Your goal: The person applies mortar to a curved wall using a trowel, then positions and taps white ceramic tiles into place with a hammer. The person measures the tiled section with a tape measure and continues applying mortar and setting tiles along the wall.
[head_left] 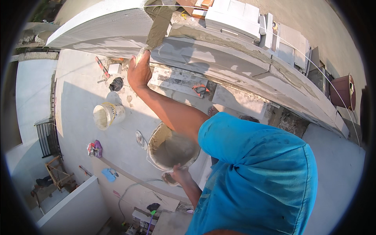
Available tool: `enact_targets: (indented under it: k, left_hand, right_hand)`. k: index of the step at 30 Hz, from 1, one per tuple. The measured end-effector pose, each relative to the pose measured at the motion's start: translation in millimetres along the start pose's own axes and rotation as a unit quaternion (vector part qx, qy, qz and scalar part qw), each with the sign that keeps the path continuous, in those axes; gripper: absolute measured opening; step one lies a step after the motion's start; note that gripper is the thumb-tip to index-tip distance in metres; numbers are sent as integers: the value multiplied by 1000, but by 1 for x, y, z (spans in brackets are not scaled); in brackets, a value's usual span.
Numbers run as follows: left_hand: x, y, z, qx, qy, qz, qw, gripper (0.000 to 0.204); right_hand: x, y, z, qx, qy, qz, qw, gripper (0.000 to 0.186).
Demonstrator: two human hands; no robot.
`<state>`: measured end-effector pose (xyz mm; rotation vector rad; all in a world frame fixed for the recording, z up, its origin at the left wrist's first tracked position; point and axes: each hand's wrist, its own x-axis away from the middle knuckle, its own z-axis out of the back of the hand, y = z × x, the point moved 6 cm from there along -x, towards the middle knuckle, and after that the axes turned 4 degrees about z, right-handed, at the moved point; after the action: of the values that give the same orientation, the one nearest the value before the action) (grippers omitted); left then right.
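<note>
My right hand (139, 72) is closed round the handle of a trowel (159, 28), its thumb along the grip. Grey mortar coats the blade, which is raised over the top of a pale block wall (219, 58) beside a mortar-smeared gap. Below my right forearm stands a large bucket (149, 158) with wet grey mortar (178, 150) inside. My left hand (182, 174) has its fingers closed over the bucket's rim, partly hidden by my blue sleeve and shirt. Just beside that hand is a small round, pale-rimmed thing (169, 179) whose kind I cannot make out.
A taut white string (299, 51) runs above the wall. White blocks (233, 17) are stacked behind it, with a brown bucket (343, 92) at far right. On the floor lie a white pail (109, 116), a red level-like tool (102, 67), a slipper (141, 140) and an orange-and-black item (200, 90).
</note>
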<state>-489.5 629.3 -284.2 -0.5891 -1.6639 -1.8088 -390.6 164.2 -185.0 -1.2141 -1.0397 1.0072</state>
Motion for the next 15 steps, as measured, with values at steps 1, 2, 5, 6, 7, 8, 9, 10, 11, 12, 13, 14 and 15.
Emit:
enact_targets:
  k: [1, 2, 5, 6, 7, 8, 9, 10, 11, 12, 13, 14, 15]
  left_hand:
    - [2, 1, -6, 11, -21, 1, 1000, 57]
    - [-1, -2, -3, 12, -16, 19, 1000, 58]
    - [-7, -12, 8, 12, 15, 50, 999, 61]
    - [-2, -9, 2, 1, 29, 45, 999, 61]
    - [4, -6, 1, -8, 49, 39, 998, 62]
    - [-4, -12, -4, 5, 27, 43, 999, 62]
    - [-5, -16, 1, 16, 22, 46, 999, 62]
    - [-6, -19, 3, 23, 9, 49, 998, 62]
    - [-5, -22, 7, 20, 7, 60, 998, 62]
    - [-7, -22, -1, 15, -7, 71, 997, 62]
    - [-6, -21, -4, 10, -13, 79, 997, 61]
    - [-2, -22, 1, 11, -4, 74, 997, 60]
    - [-2, -26, 3, 9, -1, 72, 997, 59]
  right_hand:
    - [15, 9, 4, 27, -49, -25, 998, 53]
    - [39, 17, 12, 36, -51, 0, 998, 54]
    - [91, 36, 59, -79, -79, 69, 991, 46]
    - [86, 39, 69, -236, -143, 1, 961, 42]
    - [84, 41, 80, -376, -186, -90, 903, 39]
    - [72, 36, 91, -448, -190, -112, 866, 39]
    - [57, 22, 96, -475, -199, -116, 849, 43]
    - [38, 9, 98, -500, -204, -114, 834, 49]
    - [22, 0, 91, -554, -216, -153, 789, 53]
    - [3, -9, 82, -606, -224, -179, 742, 59]
    - [-10, -15, 72, -629, -226, -185, 720, 60]
    - [-16, -21, 57, -652, -230, -199, 694, 62]
    - [-18, -24, 50, -674, -231, -206, 671, 63]
